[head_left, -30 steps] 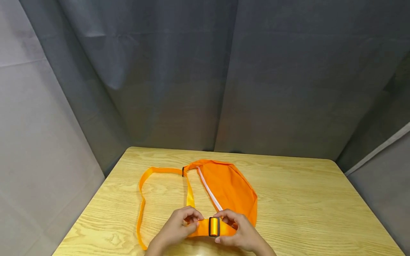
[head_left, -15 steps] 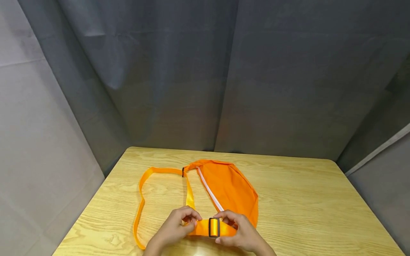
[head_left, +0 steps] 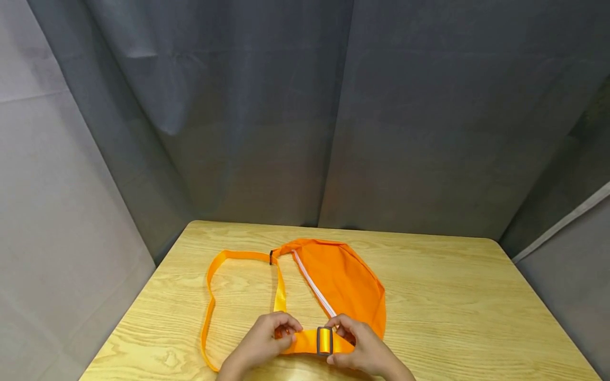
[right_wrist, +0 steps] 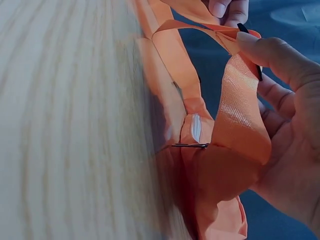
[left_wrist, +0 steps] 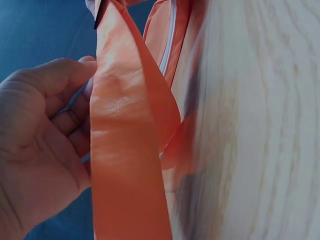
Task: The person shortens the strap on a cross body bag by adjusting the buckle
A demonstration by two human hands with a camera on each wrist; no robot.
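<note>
An orange bag [head_left: 348, 286] with a white zip [head_left: 312, 284] lies flat on the table. Its orange strap stretches between both hands, near the table's front edge in the head view. My left hand [head_left: 267, 338] pinches the strap [head_left: 302, 342] between thumb and fingers. The right hand [head_left: 359, 346] grips it beside a black slider buckle [head_left: 318, 341], through which the webbing passes. In the right wrist view, the thumb presses at the slider [right_wrist: 259, 71] and a strap fold hangs below. The left wrist view has the broad strap [left_wrist: 122, 125] in front of the fingertips.
The remaining strap [head_left: 209, 304] curves in a loose loop on the left of the wooden table [head_left: 452, 307]. A small black ring [head_left: 271, 257] joins it near the bag's upper end. Grey curtains [head_left: 405, 132] hang behind the table and at both sides.
My right hand and the slider buckle have shifted slightly right, so more strap shows between the left fingers and the slider. Both hands keep their hold; the bag is nearly unmoved.
</note>
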